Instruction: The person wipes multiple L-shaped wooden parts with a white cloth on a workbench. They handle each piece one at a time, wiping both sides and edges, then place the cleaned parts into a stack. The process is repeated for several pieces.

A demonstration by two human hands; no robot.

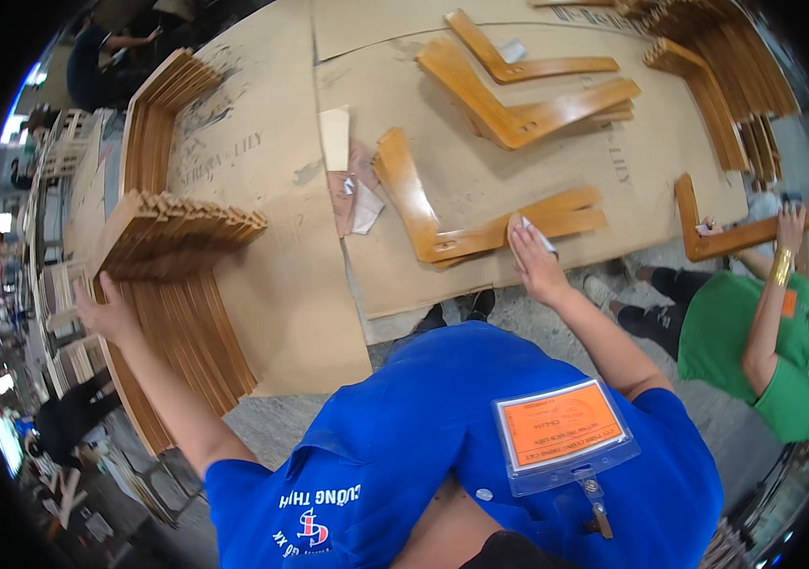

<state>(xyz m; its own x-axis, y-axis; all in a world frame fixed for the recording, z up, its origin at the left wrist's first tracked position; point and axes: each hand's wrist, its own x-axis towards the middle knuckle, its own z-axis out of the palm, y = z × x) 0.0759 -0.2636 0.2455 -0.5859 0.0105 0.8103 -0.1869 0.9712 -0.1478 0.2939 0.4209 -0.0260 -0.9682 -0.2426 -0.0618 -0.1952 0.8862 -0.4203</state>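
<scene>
My left hand [112, 311] reaches to the outer corner of a stack of varnished L-shaped wooden parts [191, 322] on the left. Its fingers are spread against the stack's edge. My right hand [539, 267] is closed on a small folded grey-white pad [545, 239], whose exact kind I cannot make out. It rests at the near edge of a pair of glossy L-shaped wooden parts [433, 242] lying before me. Farther back lie more L-shaped wooden parts [509, 119], overlapping, and a single one [490, 57] with a crumpled whitish scrap on it.
Brown cardboard [281, 313] covers the table. Another stack [153, 123] stands far left, and more stacks [708, 104] far right. A pale strip [335, 137] and paper scraps [362, 204] lie mid-table. On the right, a co-worker in green [755, 332] holds an L-shaped part [731, 239].
</scene>
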